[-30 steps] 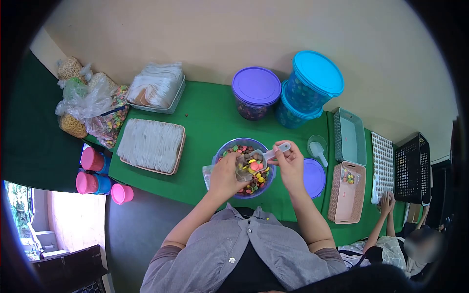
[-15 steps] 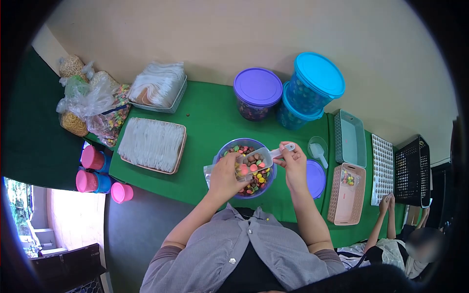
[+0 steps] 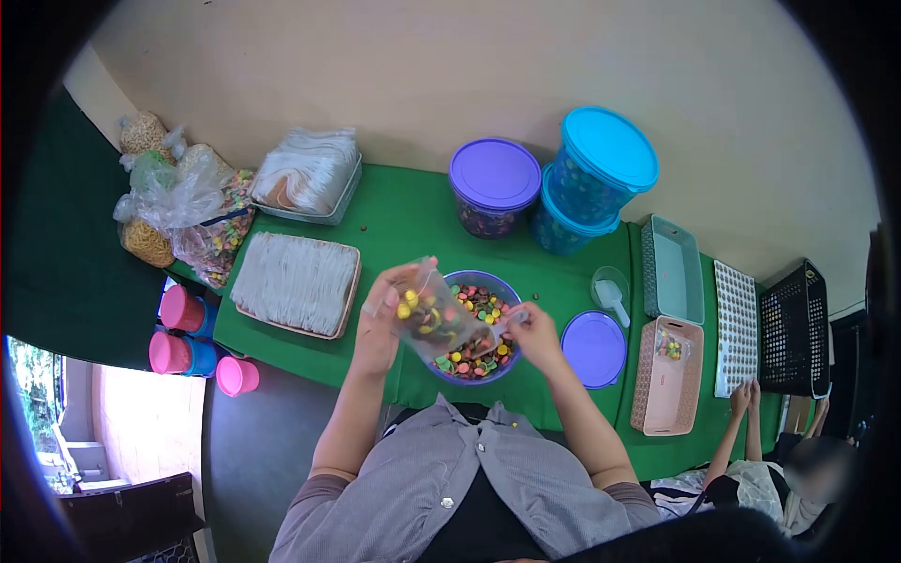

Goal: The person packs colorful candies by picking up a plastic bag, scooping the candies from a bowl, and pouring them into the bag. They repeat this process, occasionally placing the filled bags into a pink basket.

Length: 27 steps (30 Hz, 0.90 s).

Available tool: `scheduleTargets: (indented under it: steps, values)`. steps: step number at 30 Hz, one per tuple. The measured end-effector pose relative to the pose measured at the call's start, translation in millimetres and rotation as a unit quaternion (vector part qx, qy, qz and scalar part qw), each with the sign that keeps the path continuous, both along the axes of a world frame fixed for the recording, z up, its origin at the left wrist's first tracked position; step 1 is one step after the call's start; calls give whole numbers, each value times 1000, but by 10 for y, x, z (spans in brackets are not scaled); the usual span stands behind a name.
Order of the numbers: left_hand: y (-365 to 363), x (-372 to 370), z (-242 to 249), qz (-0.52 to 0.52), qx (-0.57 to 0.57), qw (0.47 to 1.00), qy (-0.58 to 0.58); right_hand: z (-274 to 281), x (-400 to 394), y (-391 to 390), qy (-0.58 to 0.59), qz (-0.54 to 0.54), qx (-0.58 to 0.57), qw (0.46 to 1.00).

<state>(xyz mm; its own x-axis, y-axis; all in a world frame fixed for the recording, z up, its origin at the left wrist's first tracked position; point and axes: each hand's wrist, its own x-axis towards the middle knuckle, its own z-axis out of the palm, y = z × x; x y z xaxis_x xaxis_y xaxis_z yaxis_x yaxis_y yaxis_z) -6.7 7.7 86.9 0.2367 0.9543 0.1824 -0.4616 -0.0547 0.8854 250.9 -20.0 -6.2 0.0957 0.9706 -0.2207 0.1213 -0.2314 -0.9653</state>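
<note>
My left hand [image 3: 376,328] grips a clear plastic pouch [image 3: 434,319] holding yellow, pink and brown candies, tilted over the left side of a purple tub [image 3: 472,380]. My right hand [image 3: 538,338] is closed around the handle of a small clear scoop [image 3: 502,330]. The scoop's head is low over the tub, close to the pouch, and partly hidden behind it. Inside the tub lie many colourful candies [image 3: 483,302]. A purple lid [image 3: 593,349] rests on the green cloth right of my right hand.
Baskets of flat clear pouches [image 3: 296,281] stand at left, near bags of snacks [image 3: 192,211]. Lidded tubs [image 3: 495,188] are at the back. A bowl with a scoop [image 3: 611,293], baskets [image 3: 668,375] and a black crate [image 3: 794,328] stand right. Another person's hands [image 3: 746,396] touch a dotted sheet [image 3: 737,324].
My left hand has moved left and up with the pouch, which now shows more candies. My right hand and the scoop have lowered and shifted slightly left. The purple lid sits slightly further left.
</note>
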Motion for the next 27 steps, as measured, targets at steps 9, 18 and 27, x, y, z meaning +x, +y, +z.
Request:
scheduleTargets:
  steps: [9,18,27]
  values:
    - [-184,287,-146,7,-13,996,89,862,-231,-259,-355,-23,274,893]
    - [-393,849,84,-77,-64,994,50,969,-138,-534,141,-64,227,962]
    - [-539,1502,29,-180,-91,977,63,957,322,-995,62,-165,235,956]
